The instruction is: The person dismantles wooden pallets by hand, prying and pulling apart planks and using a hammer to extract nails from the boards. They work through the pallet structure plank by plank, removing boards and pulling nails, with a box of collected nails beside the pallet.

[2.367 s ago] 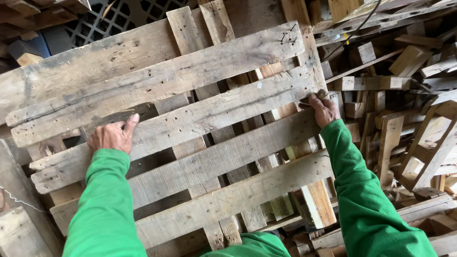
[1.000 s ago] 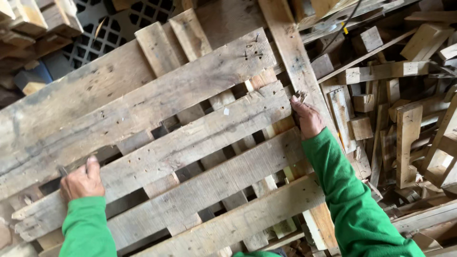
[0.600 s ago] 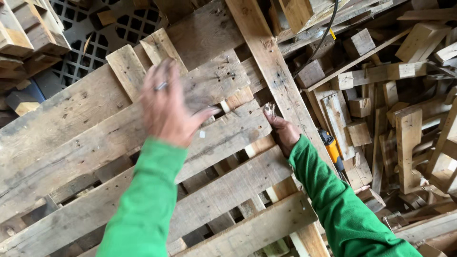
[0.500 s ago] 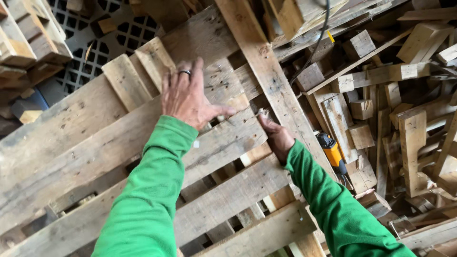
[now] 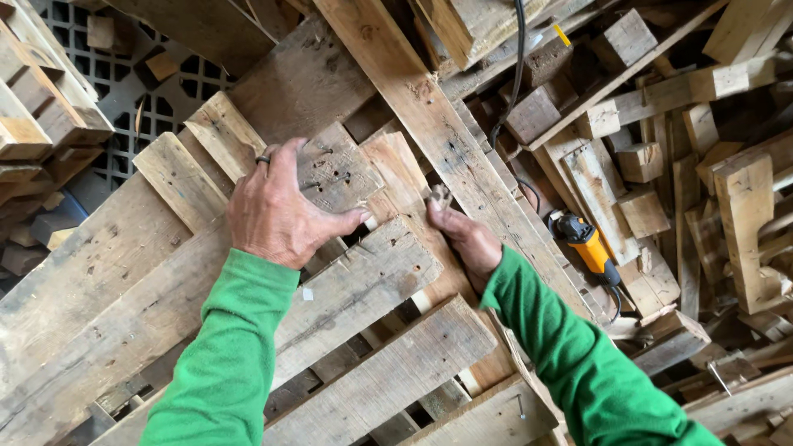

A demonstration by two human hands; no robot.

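A weathered wooden pallet (image 5: 124,281) of grey slats fills the lower left and middle of the head view, tilted. My left hand (image 5: 281,211), with a ring on one finger, lies flat on the end of an upper slat (image 5: 339,173), fingers spread over the wood. My right hand (image 5: 462,235) grips the pallet's right edge beside a slat end (image 5: 388,272), thumb on top. Both sleeves are bright green.
A long plank (image 5: 429,124) runs diagonally just above my hands. To the right lies a heap of scrap wood blocks (image 5: 702,165) with an orange-and-black power tool (image 5: 582,244) and its black cable (image 5: 516,66). A dark plastic grid (image 5: 124,74) shows at upper left.
My left hand left the pallet's lower-left slat, swung up and right, and now rests on an upper slat end. My right hand stayed on the right edge. The view moved closer.
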